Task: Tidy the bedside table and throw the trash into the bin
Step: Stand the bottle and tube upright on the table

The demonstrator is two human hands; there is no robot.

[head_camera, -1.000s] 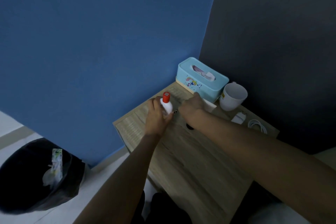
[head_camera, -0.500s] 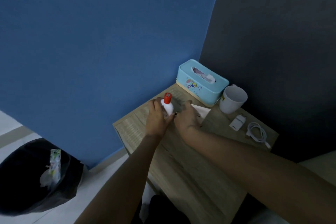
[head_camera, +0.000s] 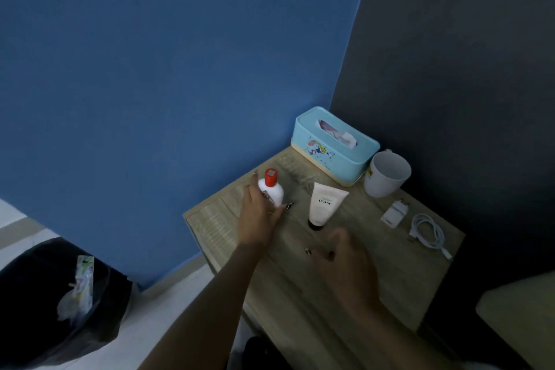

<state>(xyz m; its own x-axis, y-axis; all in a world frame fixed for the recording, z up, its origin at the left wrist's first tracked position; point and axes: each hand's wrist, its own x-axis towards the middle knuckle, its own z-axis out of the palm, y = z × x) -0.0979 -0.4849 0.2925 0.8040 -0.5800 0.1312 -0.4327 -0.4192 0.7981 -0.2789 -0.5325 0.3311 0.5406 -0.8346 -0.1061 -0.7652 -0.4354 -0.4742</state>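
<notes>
Looking along the table (head_camera: 354, 288), you have bare wood grain across its near half, while the far corner, where the blue wall meets the dark grey one, is crowded. Your left hand (head_camera: 258, 219) is wrapped around the lower body of a white bottle (head_camera: 272, 191) with a red cap, which stands upright near the table's left edge. Your right hand (head_camera: 342, 261) hovers above the middle of the table with its fingers spread and nothing in it, just short of a cream tube (head_camera: 326, 204) that lies flat, its dark cap pointing toward you. Behind the tube a light-blue tissue box (head_camera: 333, 153) with rounded corners sits in the corner, and a white mug (head_camera: 386, 174) stands just beside it on the right. Nearer the right edge lie a small white charger (head_camera: 395, 213) and a coiled white cable (head_camera: 428, 233), close together. Down on the pale floor to the left, well clear of the table, the bin (head_camera: 33, 303) is lined with a black bag and already holds a crumpled wrapper (head_camera: 76, 288).
</notes>
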